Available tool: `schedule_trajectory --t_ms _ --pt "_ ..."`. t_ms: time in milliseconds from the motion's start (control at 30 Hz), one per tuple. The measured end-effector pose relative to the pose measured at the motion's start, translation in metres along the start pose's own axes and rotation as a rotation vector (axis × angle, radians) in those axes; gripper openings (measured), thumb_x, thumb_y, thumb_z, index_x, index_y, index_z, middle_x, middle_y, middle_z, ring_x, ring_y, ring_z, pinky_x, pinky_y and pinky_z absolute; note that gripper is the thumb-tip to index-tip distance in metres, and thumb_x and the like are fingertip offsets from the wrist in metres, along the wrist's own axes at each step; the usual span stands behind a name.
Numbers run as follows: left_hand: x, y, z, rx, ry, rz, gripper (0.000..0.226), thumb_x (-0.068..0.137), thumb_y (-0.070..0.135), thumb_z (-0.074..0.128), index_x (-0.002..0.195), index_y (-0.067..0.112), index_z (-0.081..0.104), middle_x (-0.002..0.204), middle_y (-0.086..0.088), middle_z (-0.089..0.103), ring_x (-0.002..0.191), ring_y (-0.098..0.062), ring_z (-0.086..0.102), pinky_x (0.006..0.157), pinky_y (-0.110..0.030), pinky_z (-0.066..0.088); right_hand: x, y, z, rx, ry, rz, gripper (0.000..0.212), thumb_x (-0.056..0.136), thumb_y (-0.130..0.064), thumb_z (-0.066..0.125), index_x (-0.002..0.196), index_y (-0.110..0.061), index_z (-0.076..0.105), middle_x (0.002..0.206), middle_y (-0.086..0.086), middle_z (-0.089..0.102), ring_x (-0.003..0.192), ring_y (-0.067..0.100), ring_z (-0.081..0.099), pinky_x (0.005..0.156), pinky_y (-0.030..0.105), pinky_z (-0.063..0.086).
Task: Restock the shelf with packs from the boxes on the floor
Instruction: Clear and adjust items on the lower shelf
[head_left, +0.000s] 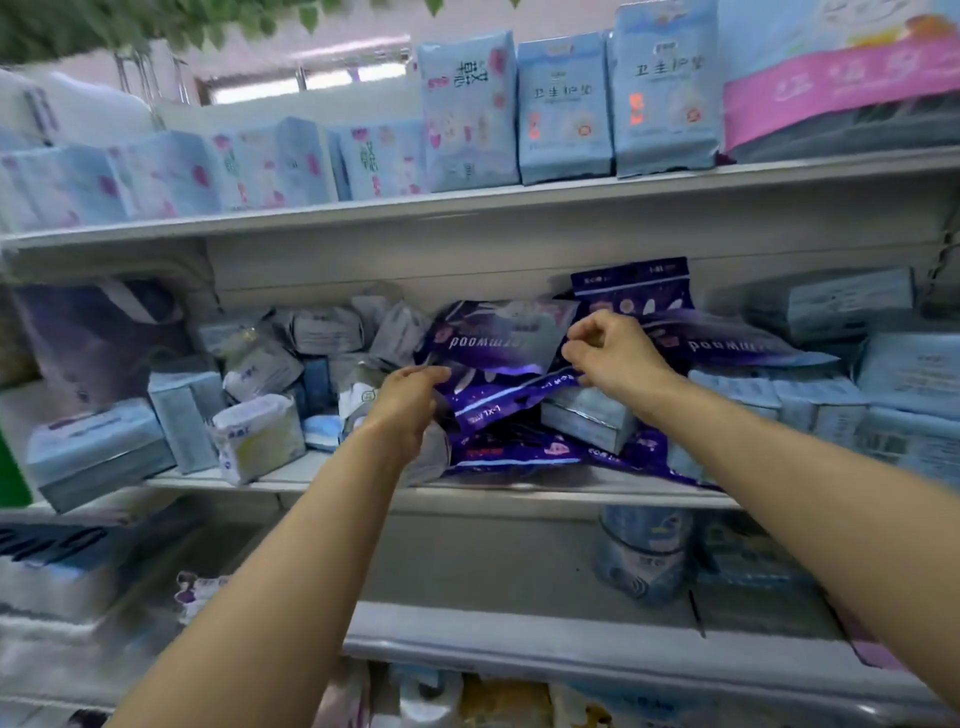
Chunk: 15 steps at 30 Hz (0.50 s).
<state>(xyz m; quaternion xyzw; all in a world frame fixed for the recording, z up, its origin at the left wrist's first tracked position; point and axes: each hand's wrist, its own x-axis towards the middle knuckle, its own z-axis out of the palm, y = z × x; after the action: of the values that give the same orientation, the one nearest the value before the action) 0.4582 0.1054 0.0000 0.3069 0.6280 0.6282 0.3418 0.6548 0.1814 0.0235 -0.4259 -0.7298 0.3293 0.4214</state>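
Observation:
Several dark purple packs lie piled on the middle shelf. My left hand grips the left end of a flat purple pack low in the pile. At that pack's right end, my right hand pinches it with curled fingers. A larger purple pack with white lettering lies just above, between my hands. Another purple pack stands upright against the shelf's back wall. No boxes or floor are in view.
Grey and pale blue packs crowd the middle shelf left and right of the purple pile. Light blue packs stand on the top shelf. A blue-white roll pack sits on the shelf below. The picture is blurred at the edges.

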Motion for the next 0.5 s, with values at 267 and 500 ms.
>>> schedule_trajectory --t_ms 267,500 --pt "0.046 0.019 0.015 -0.229 -0.150 -0.291 0.016 0.096 0.023 0.059 0.098 0.006 0.058 0.105 -0.017 0.066 0.081 -0.032 0.065 0.063 -0.042 0.053 0.069 -0.013 0.038 -0.340 -0.007 0.246 0.053 0.097 -0.041 0.050 0.133 -0.002 0.050 0.129 0.016 0.055 0.115 0.033 0.054 0.094 0.036 0.046" --pt "0.066 0.011 0.034 -0.316 -0.177 -0.315 0.020 0.098 0.027 0.060 0.093 0.008 0.056 0.079 -0.013 0.057 0.063 -0.026 0.058 0.056 -0.042 0.054 0.109 -0.006 0.057 -0.147 0.089 0.501 0.116 0.080 -0.062 0.065 0.153 -0.003 -0.004 0.160 0.017 0.013 0.146 0.037 0.018 0.118 0.044 0.022"
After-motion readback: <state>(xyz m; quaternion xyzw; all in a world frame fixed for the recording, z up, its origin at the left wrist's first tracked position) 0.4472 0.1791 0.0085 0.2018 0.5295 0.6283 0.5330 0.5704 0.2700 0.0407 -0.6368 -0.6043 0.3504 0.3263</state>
